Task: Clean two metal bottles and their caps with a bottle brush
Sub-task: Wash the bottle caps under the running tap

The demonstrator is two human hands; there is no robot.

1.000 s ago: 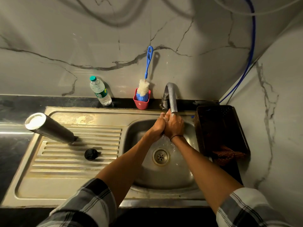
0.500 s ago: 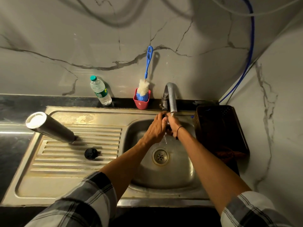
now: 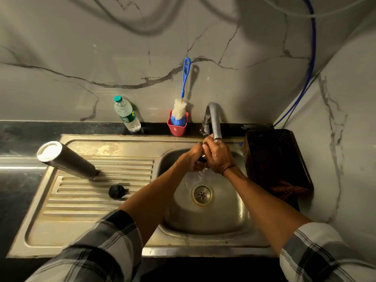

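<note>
Bottle (image 3: 67, 160) and cap (image 3: 116, 191) block the drainboard's left-centre; its lower-left looks free, basin (image 3: 203, 220) bottom too.

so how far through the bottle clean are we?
Looks done: nothing confirmable. In hand: both hands, left hand and right hand, rub a small dark item under the tap. Left: metal bottle and black cap sit on the drainboard; bottle brush stands unused in its red holder.

One steel metal bottle (image 3: 67, 160) stands upside down on the ribbed draining board, left of centre. One round black cap (image 3: 116, 191) lies below it. One clear plastic water bottle (image 3: 127, 114) and one blue-handled bottle brush (image 3: 181, 102) in one red cup (image 3: 177, 128) stand at the upper middle. Two hands meet under one tap (image 3: 213, 119).
</note>
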